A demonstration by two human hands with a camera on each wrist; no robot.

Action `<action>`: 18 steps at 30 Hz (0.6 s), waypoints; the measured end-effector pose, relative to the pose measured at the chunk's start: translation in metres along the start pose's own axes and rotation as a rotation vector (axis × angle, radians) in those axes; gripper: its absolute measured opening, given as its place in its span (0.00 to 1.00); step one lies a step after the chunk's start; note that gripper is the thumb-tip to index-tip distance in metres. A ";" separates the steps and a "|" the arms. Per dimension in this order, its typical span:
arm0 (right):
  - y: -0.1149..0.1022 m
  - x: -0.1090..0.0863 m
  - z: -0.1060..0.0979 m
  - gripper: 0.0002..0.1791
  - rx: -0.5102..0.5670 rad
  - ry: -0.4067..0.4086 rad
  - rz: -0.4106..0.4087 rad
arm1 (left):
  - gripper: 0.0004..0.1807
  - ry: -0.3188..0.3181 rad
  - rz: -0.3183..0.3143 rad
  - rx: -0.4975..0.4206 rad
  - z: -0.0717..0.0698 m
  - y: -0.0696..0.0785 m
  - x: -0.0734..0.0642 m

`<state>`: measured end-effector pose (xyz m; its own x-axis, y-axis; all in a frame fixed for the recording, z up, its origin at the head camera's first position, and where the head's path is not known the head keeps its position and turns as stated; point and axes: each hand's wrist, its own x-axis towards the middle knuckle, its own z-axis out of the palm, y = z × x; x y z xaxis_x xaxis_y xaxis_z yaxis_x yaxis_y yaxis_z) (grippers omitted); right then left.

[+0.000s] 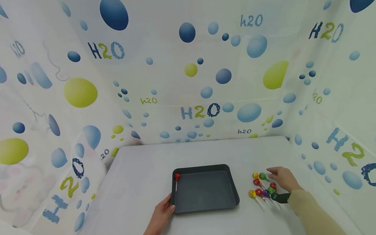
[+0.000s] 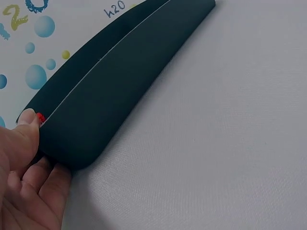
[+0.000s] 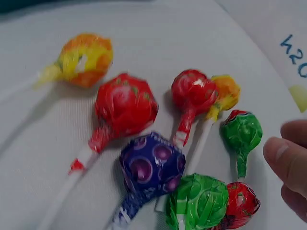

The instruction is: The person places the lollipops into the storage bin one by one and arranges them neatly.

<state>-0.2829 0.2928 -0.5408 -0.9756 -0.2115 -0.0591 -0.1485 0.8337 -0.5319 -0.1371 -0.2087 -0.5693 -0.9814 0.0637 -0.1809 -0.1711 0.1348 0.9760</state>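
A dark grey baking tray (image 1: 205, 192) lies on the white table, with one red lollipop (image 1: 177, 176) in its far left corner. My left hand (image 1: 163, 210) grips the tray's near left corner; the left wrist view shows the thumb over the rim and the other fingers underneath. Right of the tray lies a loose cluster of wrapped lollipops, among them a purple one (image 3: 152, 165), a yellow one (image 3: 86, 60) and several red and green ones. My right hand (image 1: 283, 178) is just right of the far green lollipop (image 3: 242, 130), fingers bent loosely and apart from it, holding nothing.
A white table (image 1: 141, 182) carries everything. Behind and at both sides hangs a white curtain (image 1: 164, 81) printed with blue and green dots and "H2O". A dark band (image 1: 280, 197) is on my right wrist, over the near lollipop sticks.
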 end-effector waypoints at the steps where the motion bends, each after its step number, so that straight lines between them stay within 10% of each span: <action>1: 0.000 0.003 0.002 0.17 -0.012 -0.012 -0.021 | 0.34 -0.003 0.007 0.000 0.000 0.000 -0.001; 9: 0.000 0.024 0.012 0.18 -0.057 -0.155 -0.030 | 0.34 -0.011 0.021 -0.002 -0.001 -0.001 -0.001; 18: -0.003 0.028 0.015 0.15 -0.113 -0.117 -0.071 | 0.33 -0.008 0.022 -0.001 -0.001 -0.003 0.002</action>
<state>-0.3070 0.2771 -0.5536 -0.9377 -0.3239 -0.1259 -0.2397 0.8651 -0.4406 -0.1382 -0.2102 -0.5727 -0.9842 0.0741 -0.1605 -0.1498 0.1321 0.9798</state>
